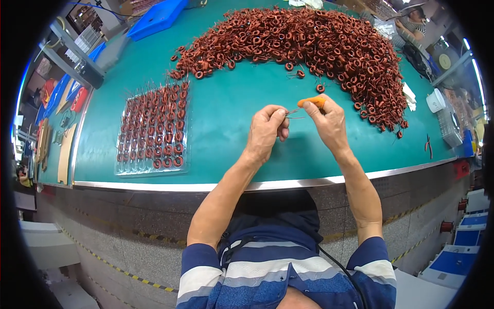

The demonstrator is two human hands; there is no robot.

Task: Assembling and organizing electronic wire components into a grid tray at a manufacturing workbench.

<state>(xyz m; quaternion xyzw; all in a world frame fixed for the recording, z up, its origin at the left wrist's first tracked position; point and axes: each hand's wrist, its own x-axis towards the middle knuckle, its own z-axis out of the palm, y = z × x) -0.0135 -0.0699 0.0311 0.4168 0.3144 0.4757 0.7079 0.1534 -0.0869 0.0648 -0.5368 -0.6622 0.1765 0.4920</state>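
Over the middle of the green table, my left hand [265, 131] is closed in a pinch. Thin wire leads [295, 118] stick out of its fingertips to the right, like those on the coils around; the body of the piece is hidden in the fingers. My right hand [332, 126] grips an orange-handled tool [312, 101], its thumb along the handle. The tool points left at the leads, and its tip is too thin to tell apart from the wires. Beyond the hands lies a big curved heap of red-brown ring coils [288, 38]. One loose coil [320, 88] sits just above my right hand.
Left of my hands a clear plastic tray [117, 167] holds rows of coils, leads up. A blue tray [157, 20] lies at the far left. At the right are red-handled pliers [428, 147] and a white tub [436, 101]. The table's metal edge [216, 187] runs below my hands.
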